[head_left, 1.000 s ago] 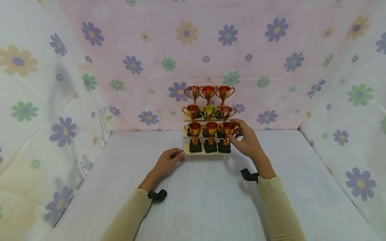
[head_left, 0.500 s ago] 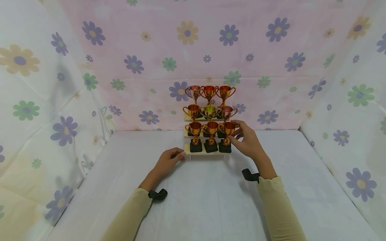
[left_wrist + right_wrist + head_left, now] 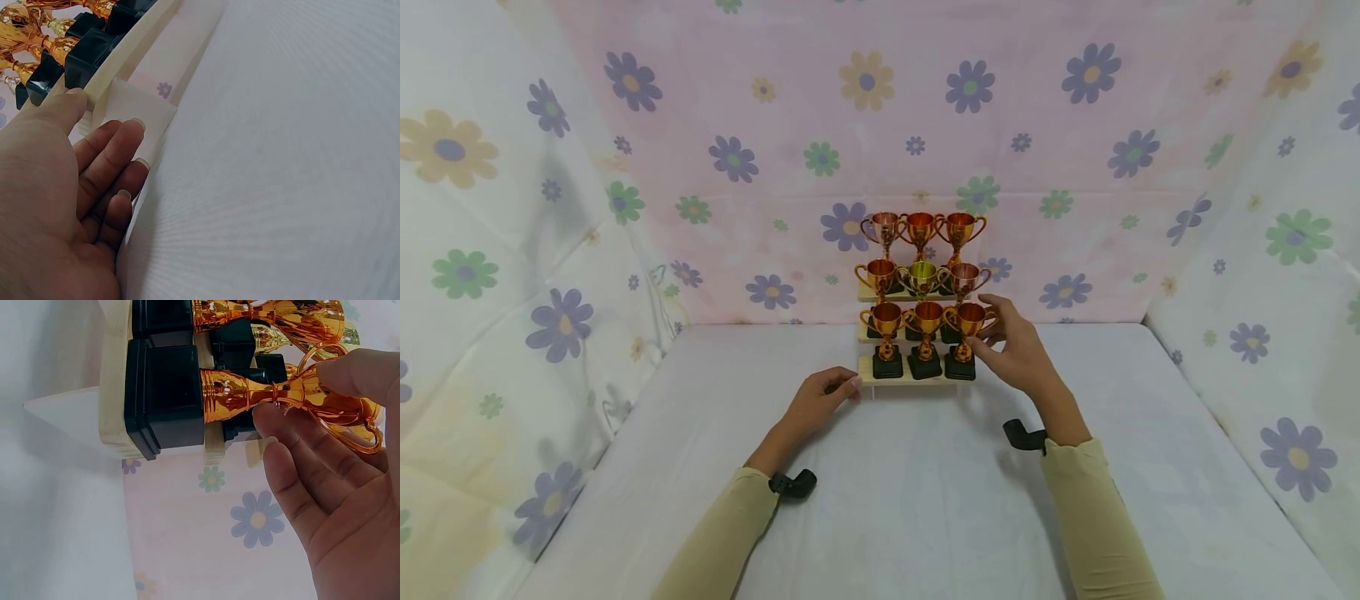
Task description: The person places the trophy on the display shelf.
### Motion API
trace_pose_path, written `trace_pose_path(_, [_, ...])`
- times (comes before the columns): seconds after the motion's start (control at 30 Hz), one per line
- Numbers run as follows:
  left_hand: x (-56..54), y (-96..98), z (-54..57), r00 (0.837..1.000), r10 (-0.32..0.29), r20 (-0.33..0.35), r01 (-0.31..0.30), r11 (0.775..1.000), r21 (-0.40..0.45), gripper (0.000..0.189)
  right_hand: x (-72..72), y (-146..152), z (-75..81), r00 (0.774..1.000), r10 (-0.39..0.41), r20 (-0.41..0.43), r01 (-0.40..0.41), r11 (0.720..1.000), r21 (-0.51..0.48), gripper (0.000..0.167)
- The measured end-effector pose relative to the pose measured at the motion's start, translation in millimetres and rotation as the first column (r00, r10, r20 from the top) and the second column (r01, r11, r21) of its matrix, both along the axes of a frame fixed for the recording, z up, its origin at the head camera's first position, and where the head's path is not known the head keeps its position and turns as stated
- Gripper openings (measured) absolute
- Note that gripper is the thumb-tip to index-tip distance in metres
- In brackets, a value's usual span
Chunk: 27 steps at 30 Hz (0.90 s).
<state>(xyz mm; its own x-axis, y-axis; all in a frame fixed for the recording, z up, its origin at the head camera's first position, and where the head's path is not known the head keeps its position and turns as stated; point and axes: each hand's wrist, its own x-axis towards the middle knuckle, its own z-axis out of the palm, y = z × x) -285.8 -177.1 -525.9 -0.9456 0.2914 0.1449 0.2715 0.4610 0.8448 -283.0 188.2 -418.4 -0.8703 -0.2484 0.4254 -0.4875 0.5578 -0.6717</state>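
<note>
A three-step wooden stand [image 3: 917,382] carries small trophies with black bases and shiny two-handled cups, three to a step. My right hand [image 3: 1018,346] holds the front right trophy [image 3: 959,367], an orange-gold one. In the right wrist view the thumb [image 3: 350,372] lies along its cup, with the fingers curled beneath the stem. That trophy's black base [image 3: 169,394] stands on the lowest board. My left hand [image 3: 816,404] grips the stand's front left corner. The left wrist view shows the thumb on the board's end, other fingers loosely bent beside the white side support [image 3: 134,112].
The stand is on a white-covered table [image 3: 910,500], near its back edge. A flower-patterned cloth [image 3: 775,233] hangs behind and along both sides. In the front row, the middle trophy [image 3: 924,362] stands close beside the held one.
The right index finger has shifted slightly back from the held trophy's cup. Both hands otherwise stay in place, and the trophies keep their positions.
</note>
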Motion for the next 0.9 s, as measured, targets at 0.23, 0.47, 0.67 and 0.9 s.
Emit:
trace_pose_path(0.23, [1.2,0.9,2.2,1.0,-0.001,0.001,0.001,1.0,0.001,0.03,-1.2,5.0,-1.4,1.0,-0.005,0.018,0.004,1.0,0.014,0.076])
trace_pose_path(0.47, [2.7,0.9,1.6,1.0,-0.001,-0.014,0.001,1.0,-0.002,0.031,-0.1,10.7,-3.8,1.0,0.005,0.004,-0.005,0.999,0.043,0.076])
trace_pose_path(0.67, [1.8,-0.2,0.4,1.0,0.004,-0.002,-0.004,1.0,-0.013,0.032,5.2,19.1,-6.6,1.0,0.001,-0.014,0.0,0.997,0.083,0.075])
trace_pose_path(0.9, [-0.2,-0.9,-1.0,1.0,0.013,0.004,-0.013,1.0,-0.008,0.032,11.0,33.2,-14.2,0.998,0.025,-0.053,-0.019,0.994,0.11,0.07])
